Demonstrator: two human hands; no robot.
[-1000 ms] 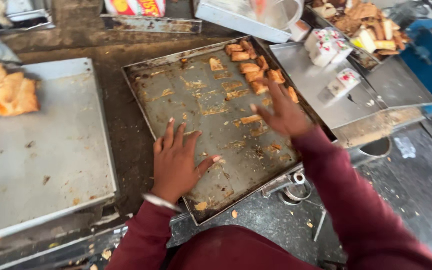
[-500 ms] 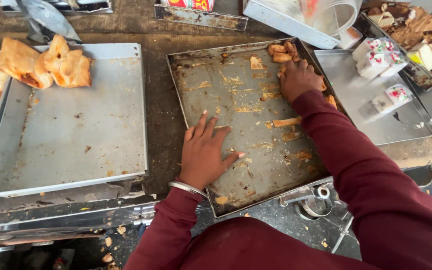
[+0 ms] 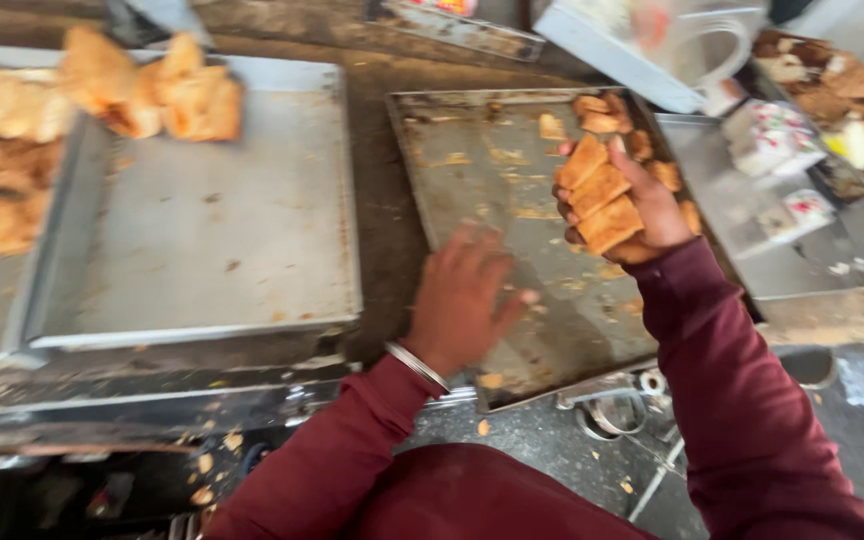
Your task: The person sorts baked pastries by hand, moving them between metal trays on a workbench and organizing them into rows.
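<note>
Head view shows my right hand [image 3: 624,205] raised just above the far end of the greasy, crumb-strewn rectangular metal baking tray [image 3: 472,190], its fingers [image 3: 628,168] clamped on a stack of three golden-brown rectangular toast rusks [image 3: 597,192]. My left hand [image 3: 464,300] lies flat on the near part of that tray, fingers spread, holding nothing and steadying it on the dark desk [image 3: 377,190]. To do this well I judge I should keep the stack square and squeezed lightly from the ends, since rusks crumble, and keep the tray pinned while I lift. A few more rusks [image 3: 607,115] lie at the tray's far corner. The picture is blurred, so I cannot be sure of the count in my grip. Half a second ago my right hand lay down on the tray among the rusks; now it is up with the stack, and my left has barely shifted.
</note>
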